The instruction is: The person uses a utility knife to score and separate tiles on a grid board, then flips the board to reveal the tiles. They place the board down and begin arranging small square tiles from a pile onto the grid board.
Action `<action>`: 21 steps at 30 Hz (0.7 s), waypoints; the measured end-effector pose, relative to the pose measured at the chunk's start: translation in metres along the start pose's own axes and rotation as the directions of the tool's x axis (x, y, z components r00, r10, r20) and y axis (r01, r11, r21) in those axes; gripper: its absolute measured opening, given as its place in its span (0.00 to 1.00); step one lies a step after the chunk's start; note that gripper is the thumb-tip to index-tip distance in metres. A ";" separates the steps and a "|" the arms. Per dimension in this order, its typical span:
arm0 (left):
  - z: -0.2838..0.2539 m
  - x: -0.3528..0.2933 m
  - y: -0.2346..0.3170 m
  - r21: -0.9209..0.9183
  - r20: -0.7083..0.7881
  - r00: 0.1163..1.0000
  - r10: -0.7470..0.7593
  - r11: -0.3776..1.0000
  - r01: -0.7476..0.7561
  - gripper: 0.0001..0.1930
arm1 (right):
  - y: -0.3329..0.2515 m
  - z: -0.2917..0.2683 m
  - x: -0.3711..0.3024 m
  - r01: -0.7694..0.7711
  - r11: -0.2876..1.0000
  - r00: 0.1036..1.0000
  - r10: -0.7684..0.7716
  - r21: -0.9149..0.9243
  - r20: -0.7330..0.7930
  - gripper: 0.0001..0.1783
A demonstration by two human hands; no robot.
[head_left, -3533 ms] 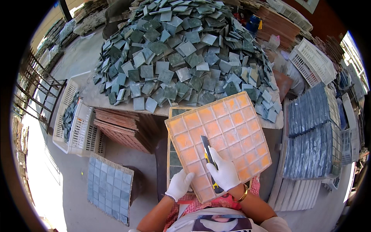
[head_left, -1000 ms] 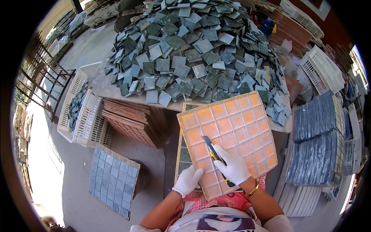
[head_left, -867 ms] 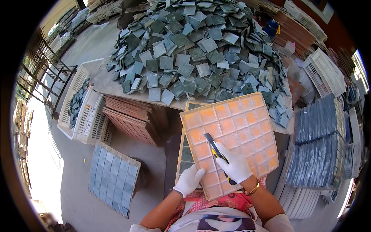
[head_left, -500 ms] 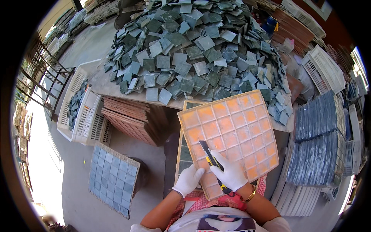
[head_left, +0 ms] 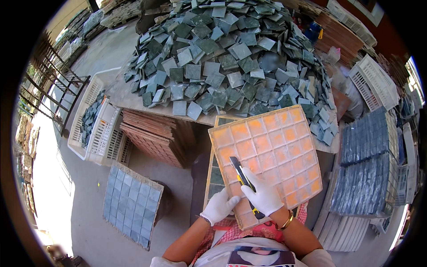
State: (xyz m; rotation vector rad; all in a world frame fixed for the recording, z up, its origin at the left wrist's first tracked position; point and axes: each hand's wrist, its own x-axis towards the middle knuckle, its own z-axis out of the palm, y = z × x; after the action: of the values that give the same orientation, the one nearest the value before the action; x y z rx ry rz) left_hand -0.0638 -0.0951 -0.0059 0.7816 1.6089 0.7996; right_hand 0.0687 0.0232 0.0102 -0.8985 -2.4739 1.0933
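A square tray with an orange, gridded face and raised pale ribs is tilted in front of me. My left hand, in a white glove, is closed on its lower left edge, thumb over the rim. In a white glove too, my right hand is wrapped round a yellow and black utility knife. The dark blade end of the knife points up and left over the tray's face; I cannot tell whether it touches. Partly hidden beneath lies a second frame holding dark green square tiles.
Beyond the tray, a large heap of loose grey-green tiles covers a table. A tiled panel and white crates stand on the left, near stacked reddish gridded trays. Wrapped tile stacks fill the right.
The knife and my right hand have moved slightly up along the tray's face. My left hand keeps its hold on the edge. The whole view has shifted a little.
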 end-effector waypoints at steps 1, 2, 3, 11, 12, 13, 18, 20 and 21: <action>0.000 0.001 -0.003 0.030 -0.004 1.000 0.021 0.999 -0.021 0.20 | 0.002 0.000 0.004 0.036 0.999 0.998 -0.035 0.018 -0.050 0.30; 0.000 0.005 -0.007 0.058 -0.010 0.999 0.044 0.997 -0.043 0.20 | -0.003 -0.001 0.007 -0.024 1.000 1.000 0.024 -0.009 0.015 0.30; 0.000 0.006 -0.009 0.086 -0.015 0.998 0.067 0.994 -0.065 0.20 | -0.013 -0.001 0.009 -0.082 0.996 0.993 0.085 -0.040 0.077 0.30; -0.003 0.000 0.004 -0.040 0.030 0.997 -0.070 0.997 0.071 0.19 | -0.024 -0.003 -0.009 -0.168 0.986 0.980 0.165 0.017 0.112 0.30; -0.002 0.000 0.004 -0.062 0.032 0.999 -0.040 0.997 0.042 0.20 | -0.022 -0.004 -0.009 -0.166 0.984 0.986 0.162 0.070 0.049 0.30; -0.002 -0.001 0.004 -0.084 0.034 0.999 -0.011 0.996 0.013 0.20 | -0.017 -0.004 -0.007 -0.129 0.990 0.992 0.128 0.060 0.025 0.31; 0.002 0.006 -0.018 0.009 0.024 0.998 0.064 0.998 -0.064 0.22 | -0.028 0.002 -0.004 -0.096 0.985 0.976 0.121 -0.142 0.181 0.32; 0.001 0.008 -0.016 0.036 0.037 0.998 0.054 0.998 -0.055 0.22 | -0.020 -0.002 -0.005 -0.072 0.992 0.981 0.089 -0.101 0.171 0.31; -0.001 0.003 -0.006 0.035 0.053 0.999 0.001 0.999 -0.003 0.23 | -0.019 -0.008 -0.005 -0.061 0.996 0.982 0.071 -0.062 0.174 0.31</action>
State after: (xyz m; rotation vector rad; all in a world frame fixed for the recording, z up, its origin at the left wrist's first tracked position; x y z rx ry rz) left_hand -0.0661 -0.0959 -0.0129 0.8227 1.5788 0.7478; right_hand 0.0687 0.0145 0.0301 -0.9446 -2.6471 1.1772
